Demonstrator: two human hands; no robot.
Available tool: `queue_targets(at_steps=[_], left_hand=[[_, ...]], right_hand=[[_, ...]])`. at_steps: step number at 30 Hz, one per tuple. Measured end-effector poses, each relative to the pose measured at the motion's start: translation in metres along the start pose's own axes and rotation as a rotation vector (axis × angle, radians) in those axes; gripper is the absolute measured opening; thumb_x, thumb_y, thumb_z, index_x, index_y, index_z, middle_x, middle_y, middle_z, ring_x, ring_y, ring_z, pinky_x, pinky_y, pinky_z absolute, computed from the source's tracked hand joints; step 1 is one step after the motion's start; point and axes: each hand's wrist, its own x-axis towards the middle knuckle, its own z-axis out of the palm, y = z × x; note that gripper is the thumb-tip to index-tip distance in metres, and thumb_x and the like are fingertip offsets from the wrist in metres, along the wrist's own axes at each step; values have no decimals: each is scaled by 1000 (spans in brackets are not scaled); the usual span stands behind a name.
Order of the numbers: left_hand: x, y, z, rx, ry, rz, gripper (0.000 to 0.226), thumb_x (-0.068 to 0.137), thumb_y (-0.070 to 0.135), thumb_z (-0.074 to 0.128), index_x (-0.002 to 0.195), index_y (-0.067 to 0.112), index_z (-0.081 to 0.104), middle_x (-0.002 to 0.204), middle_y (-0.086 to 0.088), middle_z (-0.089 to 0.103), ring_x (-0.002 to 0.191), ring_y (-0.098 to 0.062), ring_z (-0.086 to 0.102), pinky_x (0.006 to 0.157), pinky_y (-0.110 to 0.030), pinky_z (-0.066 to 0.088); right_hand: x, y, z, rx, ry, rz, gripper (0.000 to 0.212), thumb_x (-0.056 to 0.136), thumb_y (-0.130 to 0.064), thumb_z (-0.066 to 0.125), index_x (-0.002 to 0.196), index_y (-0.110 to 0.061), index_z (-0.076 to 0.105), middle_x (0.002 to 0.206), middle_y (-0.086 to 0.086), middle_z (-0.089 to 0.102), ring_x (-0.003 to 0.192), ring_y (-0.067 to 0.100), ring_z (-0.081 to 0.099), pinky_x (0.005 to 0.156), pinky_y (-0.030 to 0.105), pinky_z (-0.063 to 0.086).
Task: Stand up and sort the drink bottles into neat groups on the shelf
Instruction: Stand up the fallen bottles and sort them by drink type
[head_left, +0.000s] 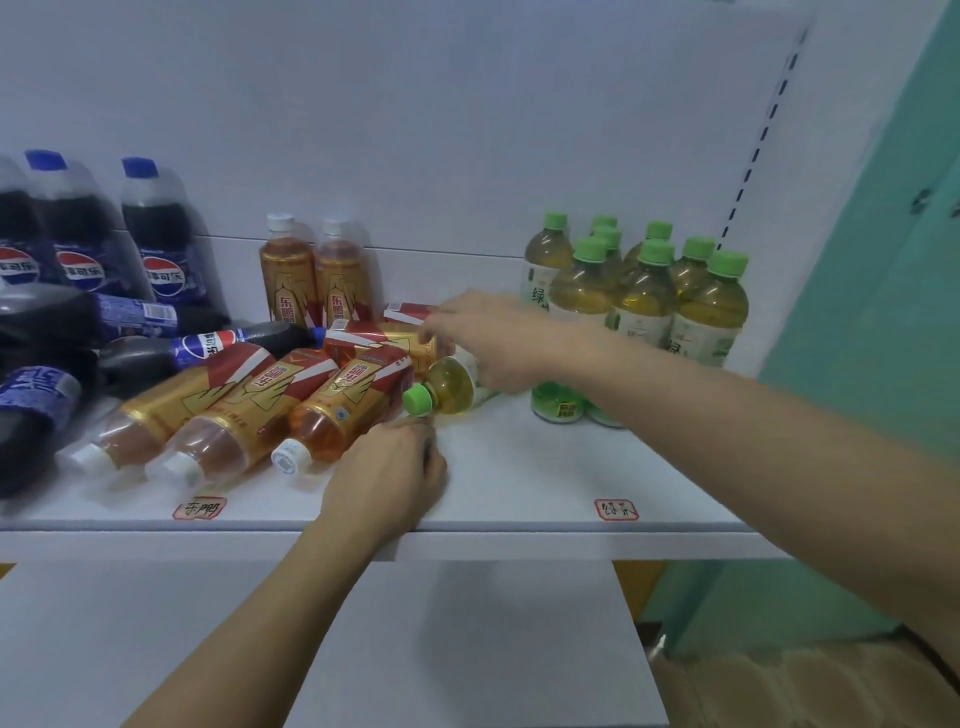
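- Cola bottles (156, 228), blue caps, dark contents: three upright at far left against the back wall of the white shelf (519, 467); more of the same kind lie on their sides in front of them (130, 317), overlapping.
- Two amber drink bottles (317, 270) with white caps and gold-red labels stand upright just right of the colas, touching each other.
- Three amber bottles lie flat (249, 410) side by side, caps toward the shelf front; more of them lie behind, partly hidden.
- Handwritten red-bordered tag (199, 507) on the shelf front below the fallen amber bottles.
- Left hand (387, 475) rests on the shelf front, fingers curled inward, tips just under the green cap; whether it grips anything cannot be told.
- Fallen green tea bottle (447, 387) lies on its side at mid-shelf, green cap pointing to the front left, touching the nearest amber bottle.
- Right hand (491, 340) reaches in from the right, palm down over the body of that fallen bottle, fingers spread across it and the amber bottle behind; contact seen, closed grasp not confirmed.
- Upright green tea bottles (644, 291) clustered at right near the back, touching.
- Second tag (616, 510) on the shelf front below that group.
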Motion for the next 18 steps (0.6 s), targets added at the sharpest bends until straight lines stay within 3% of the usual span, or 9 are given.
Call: queue_targets(at_steps=[3, 8, 10, 12, 14, 18], left_hand=[[-2, 1, 1, 43, 32, -17, 19, 99, 34, 45, 91, 28, 62, 93, 9, 68, 71, -9, 54, 63, -27, 46], [0, -1, 5, 43, 22, -15, 22, 97, 34, 44, 98, 25, 64, 105, 7, 69, 80, -13, 60, 67, -30, 49], [0, -1, 4, 25, 8, -1, 25, 97, 33, 44, 105, 23, 66, 116, 6, 68, 90, -15, 64, 75, -31, 54], [1, -1, 3, 3, -22, 10, 36, 100, 33, 44, 126, 19, 64, 138, 5, 61, 110, -16, 64, 90, -32, 54], [2, 1, 0, 7, -62, 20, 45, 102, 33, 42, 141, 16, 55, 152, 3, 50, 127, -18, 58, 102, -35, 51], [3, 2, -3, 20, -82, 32, 46, 102, 34, 41, 142, 15, 54, 152, 2, 48, 129, -18, 55, 103, -38, 51]], right_hand=[[16, -5, 44, -72, -143, -48, 76, 81, -19, 75, 146, -37, 40, 147, -1, 46, 136, 28, 41, 98, 47, 42], [19, 0, 54, -57, 33, -48, 66, 82, -31, 74, 141, -32, 43, 136, 3, 50, 129, 28, 47, 95, 46, 45], [17, 7, 35, 62, 102, 24, 65, 84, -37, 73, 140, -28, 42, 130, 3, 53, 121, 27, 52, 93, 44, 47], [16, 16, 6, 201, 169, 123, 66, 83, -41, 75, 137, -23, 41, 122, 3, 56, 110, 26, 57, 88, 42, 50], [14, 26, -24, 328, 176, 218, 67, 85, -34, 74, 138, -20, 36, 112, 2, 59, 97, 22, 61, 79, 38, 53], [16, 46, -51, 416, 156, 402, 55, 85, -25, 67, 131, -22, 38, 91, 2, 59, 76, 17, 59, 58, 31, 45]])
